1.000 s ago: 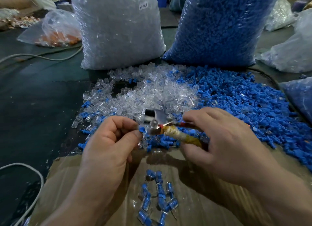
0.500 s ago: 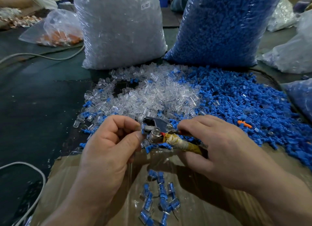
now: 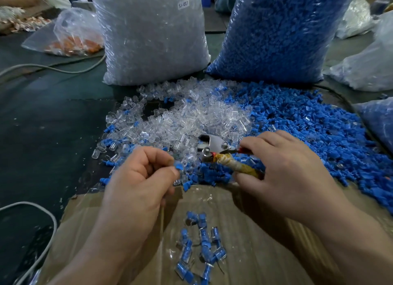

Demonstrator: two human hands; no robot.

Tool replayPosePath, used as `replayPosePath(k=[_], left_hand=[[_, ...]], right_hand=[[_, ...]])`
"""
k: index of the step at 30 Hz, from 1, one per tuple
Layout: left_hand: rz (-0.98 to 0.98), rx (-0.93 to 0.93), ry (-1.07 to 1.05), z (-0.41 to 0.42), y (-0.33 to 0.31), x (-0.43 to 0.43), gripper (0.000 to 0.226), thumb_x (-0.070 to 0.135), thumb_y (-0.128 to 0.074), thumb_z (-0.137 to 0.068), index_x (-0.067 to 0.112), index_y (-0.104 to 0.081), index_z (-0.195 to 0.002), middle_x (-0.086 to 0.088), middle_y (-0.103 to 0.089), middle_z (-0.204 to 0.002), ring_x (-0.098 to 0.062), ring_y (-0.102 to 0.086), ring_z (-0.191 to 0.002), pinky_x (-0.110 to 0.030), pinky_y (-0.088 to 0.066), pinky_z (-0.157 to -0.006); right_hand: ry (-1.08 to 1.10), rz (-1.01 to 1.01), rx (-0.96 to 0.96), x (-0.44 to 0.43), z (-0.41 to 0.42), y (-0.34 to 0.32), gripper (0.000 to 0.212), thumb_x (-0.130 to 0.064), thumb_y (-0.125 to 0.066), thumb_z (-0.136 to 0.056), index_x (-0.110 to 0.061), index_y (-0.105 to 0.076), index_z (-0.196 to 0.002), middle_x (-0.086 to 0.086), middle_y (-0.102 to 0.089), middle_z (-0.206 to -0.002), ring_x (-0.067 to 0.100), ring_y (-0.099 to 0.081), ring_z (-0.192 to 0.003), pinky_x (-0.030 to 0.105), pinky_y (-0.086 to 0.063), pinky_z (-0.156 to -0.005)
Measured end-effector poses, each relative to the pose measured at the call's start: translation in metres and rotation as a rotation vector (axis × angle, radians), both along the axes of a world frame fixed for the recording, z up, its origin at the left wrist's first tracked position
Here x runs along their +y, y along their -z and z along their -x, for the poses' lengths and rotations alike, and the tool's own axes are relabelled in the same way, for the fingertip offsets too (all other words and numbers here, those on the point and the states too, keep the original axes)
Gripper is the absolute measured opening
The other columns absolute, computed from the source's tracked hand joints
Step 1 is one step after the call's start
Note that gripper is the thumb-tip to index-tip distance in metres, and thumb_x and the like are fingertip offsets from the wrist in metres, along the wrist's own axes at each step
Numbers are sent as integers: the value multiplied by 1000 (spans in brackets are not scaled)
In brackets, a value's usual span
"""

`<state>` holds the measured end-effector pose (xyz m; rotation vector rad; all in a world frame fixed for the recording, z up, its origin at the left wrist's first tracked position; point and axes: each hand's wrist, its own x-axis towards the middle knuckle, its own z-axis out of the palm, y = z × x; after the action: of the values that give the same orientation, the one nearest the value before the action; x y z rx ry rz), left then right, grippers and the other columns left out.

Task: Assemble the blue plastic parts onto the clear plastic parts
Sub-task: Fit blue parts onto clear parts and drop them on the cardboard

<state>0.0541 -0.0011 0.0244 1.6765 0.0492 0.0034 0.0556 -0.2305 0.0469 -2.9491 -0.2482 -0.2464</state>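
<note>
My left hand (image 3: pixel 139 178) pinches a small blue plastic part (image 3: pixel 178 166) between thumb and forefinger; whether a clear part is on it is too blurred to tell. My right hand (image 3: pixel 285 174) grips metal pliers (image 3: pixel 212 149) by their tape-wrapped handle (image 3: pixel 234 164), jaws pointing left, a short gap from the blue part. Behind lie a loose heap of clear parts (image 3: pixel 187 118) and a heap of blue parts (image 3: pixel 308 125). Several assembled blue-in-clear pieces (image 3: pixel 200 246) lie on the cardboard (image 3: pixel 251 252) below my hands.
Two big bags stand at the back: clear parts (image 3: pixel 148 35) and blue parts (image 3: pixel 280 31). A small bag of orange pieces (image 3: pixel 72 37) lies far left. White cables (image 3: pixel 42 231) run over the dark table on the left. More bags sit at the right edge.
My left hand has drawn away to the left from the pliers' jaws, taking the blue part with it. The pliers and right hand stay about where they were.
</note>
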Motion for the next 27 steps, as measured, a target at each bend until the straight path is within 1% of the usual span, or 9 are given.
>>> replayPosePath(k=[4, 7, 10, 13, 17, 20, 23, 25, 27], left_hand=[[-128, 22, 58, 2, 0, -9, 27, 13, -68, -85, 40, -68, -83, 5, -60, -54, -2, -50, -44, -15, -45, -44], [-164, 8, 31, 3, 0, -10, 28, 16, -69, -86, 44, -67, -86, 3, -64, -58, -2, -52, -44, -14, -48, -45], [-210, -30, 22, 6, 1, -12, 30, 18, -72, -87, 47, -65, -87, 6, -68, -64, -1, -56, -45, -10, -46, -45], [-323, -98, 4, 9, 3, -14, 26, 28, -72, -84, 51, -62, -91, 16, -70, -74, 0, -63, -58, -11, -48, -50], [-374, -201, 12, 12, 5, -15, 19, 34, -68, -79, 48, -62, -92, 14, -70, -72, -7, -64, -58, -25, -54, -50], [-359, -274, 40, 15, 2, -16, 11, 39, -67, -84, 46, -64, -92, 18, -70, -74, -3, -65, -63, -12, -49, -51], [-356, -308, 62, 16, -2, -15, 14, 49, -63, -84, 47, -65, -97, 19, -71, -79, -4, -67, -70, -9, -48, -56], [-297, -261, 50, 14, -3, -13, 14, 58, -60, -92, 44, -65, -95, 15, -70, -73, -4, -65, -64, -11, -47, -53], [-284, -195, 114, 11, -4, -10, 34, 66, -51, -82, 35, -65, -88, 3, -65, -64, -9, -57, -53, -21, -47, -47]], right_hand=[[67, 111, 79, -2, -14, 5, 70, -72, -42, -73, -32, -53, -129, -8, -58, -112, 19, -45, -106, 39, -37, -90], [70, 120, 104, -2, -17, 7, 68, -74, -48, -75, -35, -48, -131, -8, -54, -119, 19, -39, -112, 38, -30, -95], [35, 60, 2, 2, -12, 5, 63, -71, -45, -79, -33, -53, -128, -7, -55, -120, 20, -40, -114, 41, -31, -99], [-108, -69, -189, 24, 3, 2, 48, -62, -43, -85, -27, -62, -110, -7, -63, -105, 16, -54, -100, 40, -45, -89], [-306, -56, -249, 47, 10, 10, 26, -41, -53, -96, -20, -62, -84, -1, -59, -79, 24, -55, -76, 40, -44, -73], [-303, -65, -251, 47, 10, 11, 26, -34, -49, -97, -18, -59, -79, 2, -56, -74, 27, -53, -71, 42, -43, -70], [-307, -111, -267, 45, 12, 11, 26, -32, -47, -96, -17, -60, -79, 2, -57, -74, 27, -53, -69, 43, -43, -68], [-333, -139, -254, 44, 12, 8, 28, -31, -45, -97, -15, -63, -82, 2, -60, -78, 25, -55, -73, 43, -45, -69], [-380, -161, -229, 46, 13, 4, 32, -32, -42, -99, -14, -64, -85, 1, -61, -83, 23, -55, -77, 40, -46, -72]])
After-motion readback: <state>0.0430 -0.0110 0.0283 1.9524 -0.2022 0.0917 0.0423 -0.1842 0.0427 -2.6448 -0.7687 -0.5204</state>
